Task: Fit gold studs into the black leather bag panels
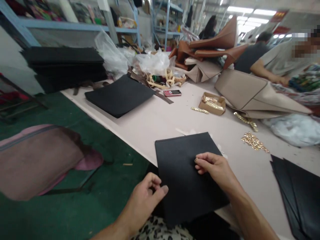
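Observation:
A black leather-like panel (186,180) lies partly on the table and reaches over its near edge toward my lap. Above the panel, my right hand (212,165) pinches a small metal piece (196,160) between thumb and fingertips; it looks gold-coloured, but its exact kind is too small to make out. At the panel's left edge is my left hand (147,196), fingers loosely curled and the thumb apart from them, with nothing visible between. Small gold metal pieces (254,141) are heaped on the table to the right.
A cardboard box (212,104) holds gold pieces, with gold strips beside it. Black panels (300,196) lie at right and more (120,96) at far left. A phone (172,93), tan bags (250,90) and plastic occupy the back. A chair (40,156) stands left; co-workers sit beyond.

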Available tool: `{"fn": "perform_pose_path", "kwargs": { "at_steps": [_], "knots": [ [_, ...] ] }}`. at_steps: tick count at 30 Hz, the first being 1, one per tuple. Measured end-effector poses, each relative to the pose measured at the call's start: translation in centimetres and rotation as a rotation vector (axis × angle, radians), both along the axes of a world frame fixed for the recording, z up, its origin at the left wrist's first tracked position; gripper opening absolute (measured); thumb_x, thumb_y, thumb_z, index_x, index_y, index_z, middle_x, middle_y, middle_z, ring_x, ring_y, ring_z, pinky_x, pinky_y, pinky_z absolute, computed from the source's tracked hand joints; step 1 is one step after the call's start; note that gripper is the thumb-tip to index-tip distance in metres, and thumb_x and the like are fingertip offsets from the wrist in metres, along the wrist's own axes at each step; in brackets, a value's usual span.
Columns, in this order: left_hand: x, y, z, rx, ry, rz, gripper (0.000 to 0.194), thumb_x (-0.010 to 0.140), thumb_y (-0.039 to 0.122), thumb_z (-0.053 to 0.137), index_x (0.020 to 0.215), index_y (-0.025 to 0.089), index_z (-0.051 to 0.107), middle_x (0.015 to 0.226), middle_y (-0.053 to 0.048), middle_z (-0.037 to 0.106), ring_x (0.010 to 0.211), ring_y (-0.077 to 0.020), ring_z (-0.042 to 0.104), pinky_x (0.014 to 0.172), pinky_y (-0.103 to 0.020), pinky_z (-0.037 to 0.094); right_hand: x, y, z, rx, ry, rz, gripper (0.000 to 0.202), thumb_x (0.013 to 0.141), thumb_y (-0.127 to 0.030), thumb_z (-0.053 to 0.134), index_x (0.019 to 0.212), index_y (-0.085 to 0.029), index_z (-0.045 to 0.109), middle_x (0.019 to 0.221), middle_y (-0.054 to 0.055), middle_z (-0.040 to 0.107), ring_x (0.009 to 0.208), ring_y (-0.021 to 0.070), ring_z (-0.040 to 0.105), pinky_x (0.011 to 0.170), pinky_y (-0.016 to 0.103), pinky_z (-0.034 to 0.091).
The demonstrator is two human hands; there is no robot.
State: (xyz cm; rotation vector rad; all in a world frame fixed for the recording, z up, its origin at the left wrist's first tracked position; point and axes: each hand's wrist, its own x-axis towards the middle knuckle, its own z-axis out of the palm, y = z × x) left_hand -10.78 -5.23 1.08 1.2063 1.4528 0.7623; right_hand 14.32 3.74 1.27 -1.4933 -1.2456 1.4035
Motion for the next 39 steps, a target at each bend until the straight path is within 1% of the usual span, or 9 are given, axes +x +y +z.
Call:
{"fn": "perform_pose_path", "kwargs": {
  "at_steps": [2,5,9,12,16,21,28,33,39],
  "knots": [
    [-0.4,0.6,-0.3,-0.067,-0.120,0.031,0.026,0.084,0.043,0.067,0.091,0.019,0.061,0.079,0.002,0.060,0.073,-0.0123,0.052,0.067,-0.022,0.041,-0.2,-0.5,0.3,-0.028,-0.032,0.042,0.031,0.073,-0.042,0.078,0.086,-0.015,0.071,0.066,0.001,0.069,0.057,0.0121,0.063,0.055,0.023,0.054],
    [0.2,1.0,-0.2,-0.137,-0.369,0.117,0.026,0.082,0.041,0.071,0.091,0.021,0.058,0.067,0.007,0.053,0.060,-0.0078,0.047,0.056,-0.017,0.036,-0.8,-1.0,1.0,-0.031,-0.096,0.132,0.022,0.077,-0.038,0.073,0.084,-0.016,0.072,0.066,0.000,0.067,0.059,0.0115,0.062,0.054,0.022,0.052],
    [1.5,1.9,1.7,-0.154,-0.657,0.328,0.036,0.075,0.037,0.079,0.094,0.023,0.053,0.066,0.010,0.054,0.044,-0.0024,0.037,0.044,-0.015,0.029,-1.7,-1.0,1.8,-0.081,-0.096,0.186,0.019,0.077,-0.035,0.069,0.082,-0.016,0.072,0.068,0.000,0.067,0.061,0.0112,0.062,0.055,0.022,0.053],
    [2.1,3.2,3.2,-0.264,-0.764,0.208,0.039,0.073,0.034,0.081,0.102,0.021,0.060,0.064,0.009,0.056,0.040,-0.0017,0.035,0.043,-0.015,0.030,-2.2,-0.7,2.1,-0.118,-0.061,0.195,0.020,0.075,-0.035,0.069,0.081,-0.016,0.071,0.067,0.000,0.065,0.059,0.0106,0.061,0.055,0.022,0.053],
    [2.7,5.2,3.3,-0.440,-0.723,0.042,0.035,0.067,0.037,0.083,0.090,0.015,0.066,0.062,0.005,0.060,0.038,-0.0019,0.037,0.036,-0.015,0.022,-2.7,-0.3,2.3,-0.127,-0.071,0.225,0.019,0.077,-0.034,0.067,0.082,-0.016,0.069,0.062,-0.002,0.061,0.054,0.0094,0.058,0.049,0.020,0.050],
    [3.0,6.4,2.0,-0.491,-0.648,0.065,0.033,0.066,0.042,0.079,0.068,0.015,0.061,0.044,0.008,0.047,0.031,-0.0019,0.025,0.032,-0.017,0.011,-3.1,-0.1,2.5,-0.201,-0.135,0.230,0.013,0.082,-0.027,0.061,0.085,-0.016,0.067,0.055,-0.005,0.056,0.046,0.0077,0.053,0.046,0.019,0.047],
    [3.0,6.1,1.6,-0.495,-0.643,0.092,0.036,0.071,0.047,0.075,0.064,0.016,0.057,0.041,0.009,0.042,0.030,-0.0020,0.020,0.031,-0.017,0.010,-3.1,-0.3,2.5,-0.181,-0.177,0.250,0.011,0.084,-0.029,0.061,0.085,-0.018,0.064,0.060,-0.004,0.057,0.047,0.0082,0.055,0.045,0.018,0.048],
    [2.9,5.9,1.5,-0.500,-0.628,0.101,0.035,0.068,0.047,0.078,0.066,0.016,0.061,0.041,0.008,0.045,0.030,-0.0032,0.025,0.031,-0.016,0.017,-3.3,-0.2,2.5,-0.106,-0.223,0.212,0.016,0.081,-0.032,0.067,0.085,-0.022,0.056,0.064,-0.006,0.057,0.047,0.0103,0.057,0.040,0.019,0.045],
    [3.0,5.4,2.6,-0.549,-0.612,0.154,0.033,0.067,0.044,0.083,0.088,0.023,0.069,0.060,0.002,0.067,0.050,-0.0167,0.061,0.053,-0.028,0.053,-2.6,-0.1,3.3,0.008,-0.337,0.192,0.022,0.076,-0.036,0.076,0.080,-0.021,0.060,0.057,-0.006,0.057,0.047,0.0094,0.054,0.044,0.019,0.038]
  ]
}}
